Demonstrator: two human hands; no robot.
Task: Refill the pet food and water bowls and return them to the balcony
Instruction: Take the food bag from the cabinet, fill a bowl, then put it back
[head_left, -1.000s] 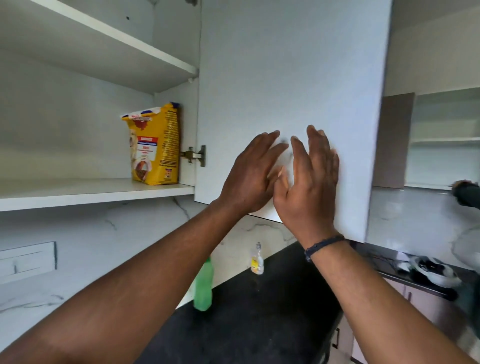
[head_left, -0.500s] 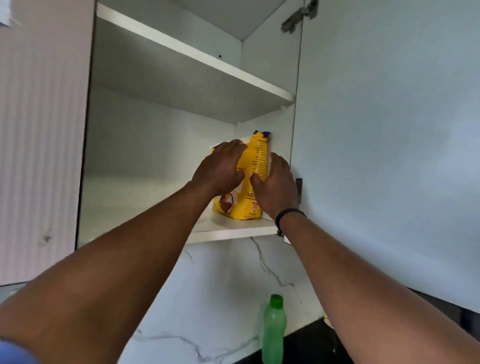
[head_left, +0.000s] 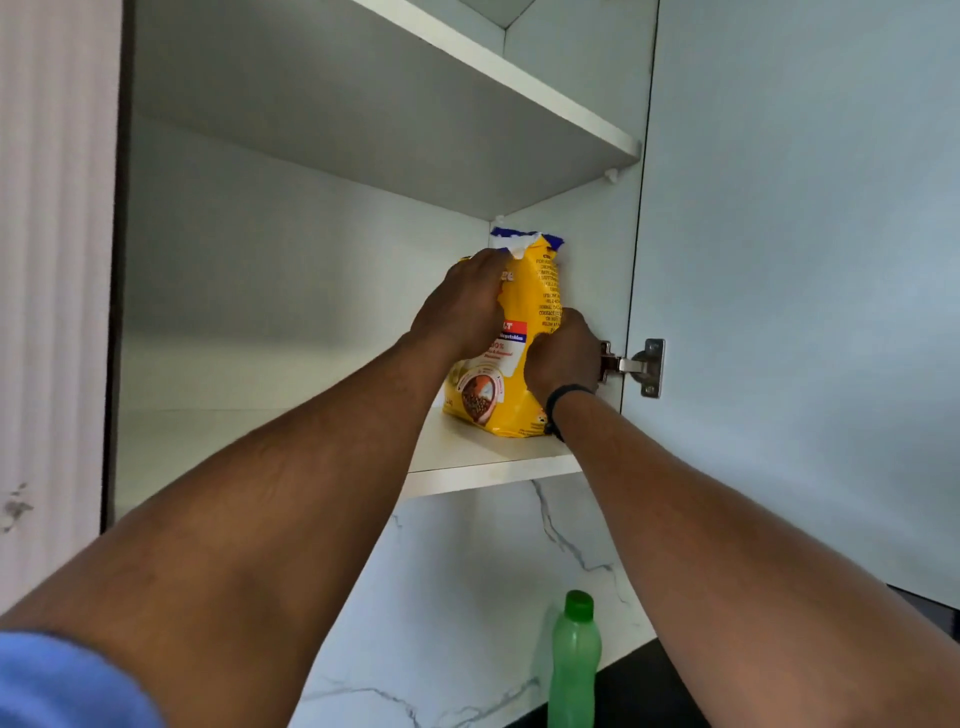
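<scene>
White laminate wall cupboard (head_left: 311, 260) is filling most of the head view, its plain white door (head_left: 805, 260) standing swung open on the right and hanging on a silver metal hinge (head_left: 636, 366). Inside, an upper white shelf (head_left: 467, 104) is running across the top, and a lower white shelf (head_left: 483, 467) is carrying a yellow plastic pet food bag (head_left: 530, 291) with a blue and white top edge, small dark print down its side and a picture of brown kibble near its base. That bag is standing upright at the right end of the lower shelf, close to the cupboard's right wall.

Both bare forearms are reaching up into the cupboard. Curling its fingers over the bag's upper left face, the left hand (head_left: 462, 306) is gripping it just below the torn white top. Lower down on the bag's right side, beside the hinge, the right hand (head_left: 563, 353) is clasping the bag with bent fingers; a dark wristband (head_left: 563, 400) is sitting on that wrist. A blue sleeve (head_left: 67, 680) is showing at the bottom left corner.

Below the cupboard, a white marble-patterned wall (head_left: 467, 597) with grey veins is running down to a black counter (head_left: 649, 691), where a translucent green plastic bottle (head_left: 574, 665) with a green cap is standing upright against the wall.
</scene>
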